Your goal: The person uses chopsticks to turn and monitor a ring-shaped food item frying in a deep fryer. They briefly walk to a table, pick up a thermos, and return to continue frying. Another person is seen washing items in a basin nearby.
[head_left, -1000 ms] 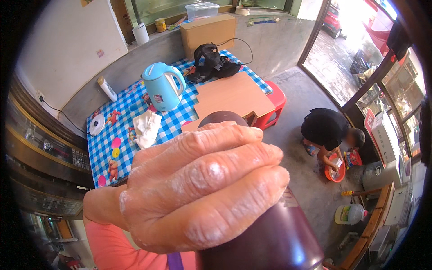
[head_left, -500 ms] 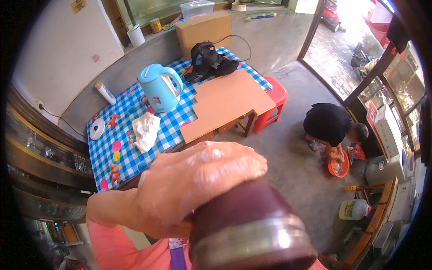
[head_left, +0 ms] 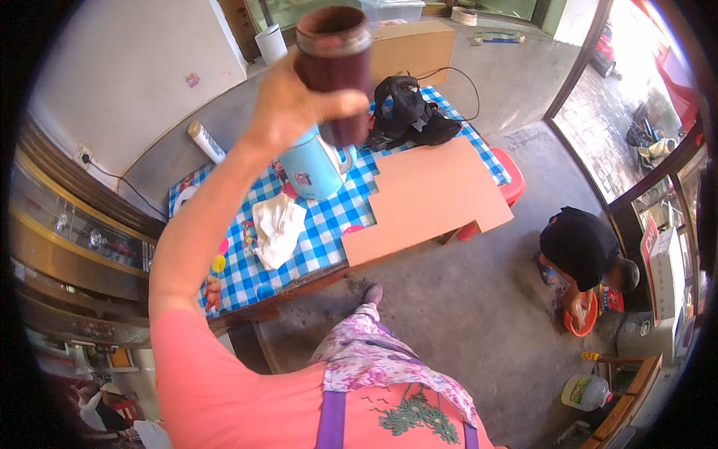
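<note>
My left hand (head_left: 288, 108) is wrapped round a dark maroon cup (head_left: 338, 78) with a metal band near its upper end. The cup is held up above the far part of the table, its dark round end facing up. Just below it stands a light blue electric kettle (head_left: 314, 176), partly hidden by the hand and the cup. A crumpled white cloth (head_left: 278, 230) lies nearer to me on the blue checked tablecloth (head_left: 318, 251). My right hand is out of the picture.
On the table lie a flat cardboard sheet (head_left: 426, 198) and a black bag (head_left: 411, 112). A cardboard box (head_left: 419, 52) stands behind. Under the table's right end is a red stool (head_left: 510, 176). At right, a person (head_left: 580, 247) bends over a red basin (head_left: 582, 318), near a plastic jug (head_left: 587, 393).
My left hand has carried the cup from close in front of me up and away, over the table. My view has shifted, and my apron and a foot now show.
</note>
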`<action>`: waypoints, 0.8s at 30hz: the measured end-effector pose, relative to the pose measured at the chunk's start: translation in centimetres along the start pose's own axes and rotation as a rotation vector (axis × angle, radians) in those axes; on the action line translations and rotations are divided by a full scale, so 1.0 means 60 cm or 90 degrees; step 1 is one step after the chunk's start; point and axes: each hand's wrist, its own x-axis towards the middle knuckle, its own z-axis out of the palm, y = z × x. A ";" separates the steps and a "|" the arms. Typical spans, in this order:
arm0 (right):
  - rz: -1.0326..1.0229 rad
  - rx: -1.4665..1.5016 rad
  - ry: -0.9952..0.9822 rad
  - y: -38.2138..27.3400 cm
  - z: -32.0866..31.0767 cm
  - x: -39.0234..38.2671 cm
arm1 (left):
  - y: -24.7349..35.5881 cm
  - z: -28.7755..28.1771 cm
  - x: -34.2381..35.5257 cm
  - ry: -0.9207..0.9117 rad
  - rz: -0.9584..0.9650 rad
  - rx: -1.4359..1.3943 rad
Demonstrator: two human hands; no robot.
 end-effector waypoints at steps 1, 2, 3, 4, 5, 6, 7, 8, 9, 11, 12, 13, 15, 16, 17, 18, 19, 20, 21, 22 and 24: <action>0.007 -0.008 0.005 -0.029 0.011 0.003 | -0.063 -0.013 0.046 0.042 0.018 0.031; 0.013 -0.015 0.005 -0.069 0.022 -0.002 | -0.114 -0.027 0.091 0.079 0.037 0.038; 0.016 -0.021 0.003 -0.114 0.034 -0.013 | -0.162 -0.043 0.133 0.115 0.056 0.046; 0.017 -0.027 0.000 -0.157 0.045 -0.023 | -0.212 -0.057 0.176 0.143 0.059 0.066; 0.013 -0.030 -0.002 -0.196 0.058 -0.028 | -0.258 -0.074 0.219 0.173 0.064 0.086; 0.014 -0.031 -0.002 -0.228 0.069 -0.033 | -0.305 -0.088 0.262 0.196 0.060 0.137; 0.018 -0.032 -0.001 -0.263 0.081 -0.037 | -0.348 -0.098 0.299 0.232 0.036 0.159; 0.017 -0.032 0.003 -0.296 0.094 -0.038 | -0.387 -0.104 0.336 0.269 0.013 0.178; 0.020 -0.034 0.007 -0.323 0.104 -0.042 | -0.418 -0.103 0.368 0.304 -0.011 0.196; 0.022 -0.040 0.009 -0.373 0.124 -0.045 | -0.480 -0.109 0.424 0.346 -0.042 0.208; 0.021 -0.041 0.013 -0.396 0.136 -0.040 | -0.514 -0.115 0.449 0.360 -0.059 0.227; 0.020 -0.044 0.012 -0.416 0.146 -0.037 | -0.547 -0.120 0.470 0.375 -0.077 0.247; 0.029 -0.050 0.017 -0.448 0.160 -0.035 | -0.591 -0.111 0.500 0.401 -0.102 0.262; 0.032 -0.054 0.017 -0.461 0.166 -0.034 | -0.610 -0.110 0.512 0.415 -0.114 0.270; 0.036 -0.057 0.019 -0.470 0.171 -0.033 | -0.623 -0.106 0.522 0.425 -0.125 0.280; 0.038 -0.061 0.021 -0.479 0.174 -0.031 | -0.635 -0.103 0.529 0.436 -0.136 0.290; 0.040 -0.063 0.022 -0.487 0.176 -0.027 | -0.647 -0.100 0.537 0.447 -0.148 0.301; 0.041 -0.065 0.024 -0.492 0.179 -0.026 | -0.658 -0.102 0.544 0.448 -0.159 0.310; 0.043 -0.067 0.026 -0.497 0.182 -0.024 | -0.668 -0.107 0.550 0.449 -0.171 0.320; 0.043 -0.067 0.027 -0.501 0.183 -0.022 | -0.677 -0.110 0.555 0.449 -0.183 0.330; 0.041 -0.069 0.027 -0.506 0.185 -0.020 | -0.695 -0.109 0.565 0.443 -0.204 0.353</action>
